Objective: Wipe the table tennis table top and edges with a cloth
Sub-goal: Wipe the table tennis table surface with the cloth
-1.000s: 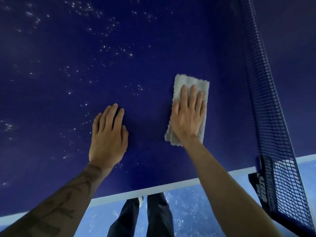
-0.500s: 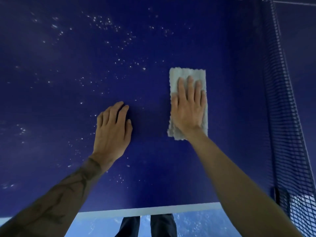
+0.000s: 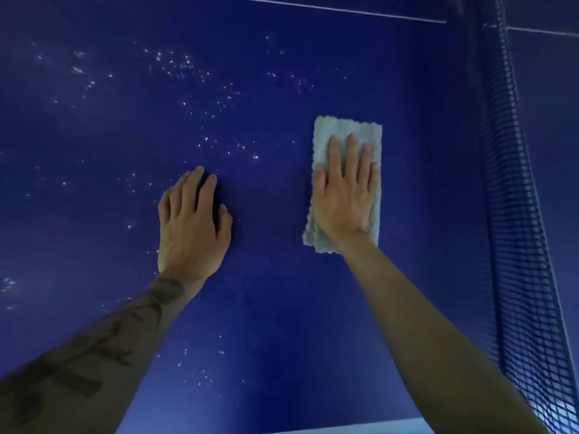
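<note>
A dark blue table tennis table top (image 3: 266, 292) fills the view, speckled with pale dust or droplets on its left and middle. A folded grey-white cloth (image 3: 344, 130) lies flat on it, right of centre. My right hand (image 3: 346, 195) presses on the cloth with straight fingers, covering its lower part. My left hand (image 3: 191, 223) rests palm down on the bare table, to the left of the cloth, its fingers slightly bent.
The dark net (image 3: 517, 214) runs along the right side, from top to bottom right. A white line (image 3: 329, 8) crosses the table at the far end. The table's white near edge (image 3: 360, 427) shows at the bottom.
My right hand has slid the cloth farther away across the table. My left hand has moved forward with it, and the view has shifted forward so less of the near edge shows.
</note>
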`<state>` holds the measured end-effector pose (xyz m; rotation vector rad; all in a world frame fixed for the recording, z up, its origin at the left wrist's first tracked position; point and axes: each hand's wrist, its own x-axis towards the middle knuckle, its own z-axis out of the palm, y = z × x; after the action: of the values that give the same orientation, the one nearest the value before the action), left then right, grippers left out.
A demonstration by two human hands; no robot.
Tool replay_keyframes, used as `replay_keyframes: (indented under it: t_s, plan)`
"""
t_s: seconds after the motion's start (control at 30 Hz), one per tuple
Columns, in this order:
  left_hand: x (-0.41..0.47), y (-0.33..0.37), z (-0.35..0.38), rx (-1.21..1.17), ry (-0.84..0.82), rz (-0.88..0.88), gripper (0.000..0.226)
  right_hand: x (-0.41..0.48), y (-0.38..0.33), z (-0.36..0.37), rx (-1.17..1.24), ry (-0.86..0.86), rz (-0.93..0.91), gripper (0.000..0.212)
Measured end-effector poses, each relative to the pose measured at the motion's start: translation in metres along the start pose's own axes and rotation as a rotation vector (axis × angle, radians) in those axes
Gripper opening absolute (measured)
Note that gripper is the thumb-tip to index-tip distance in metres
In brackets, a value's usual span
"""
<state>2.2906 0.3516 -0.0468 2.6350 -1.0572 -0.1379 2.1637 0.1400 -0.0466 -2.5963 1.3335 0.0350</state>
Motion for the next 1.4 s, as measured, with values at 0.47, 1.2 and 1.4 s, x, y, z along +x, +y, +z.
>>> replay_keyframes:
  t_s: [0.47,1.2,1.4]
  plan:
    - [0.003,0.0,-0.001,0.018,0.004,-0.001,0.054,0.057,-0.016,-0.008,0.0,0.016,0.026,0.063]
    - [0.008,-0.003,0.002,0.028,-0.026,-0.001,0.056,0.066,-0.035,-0.002,-0.06,-0.074,-0.45,0.061]
    - [0.008,-0.006,0.006,0.034,-0.035,-0.005,0.056,0.168,-0.049,-0.019,0.011,-0.002,-0.012,0.063]
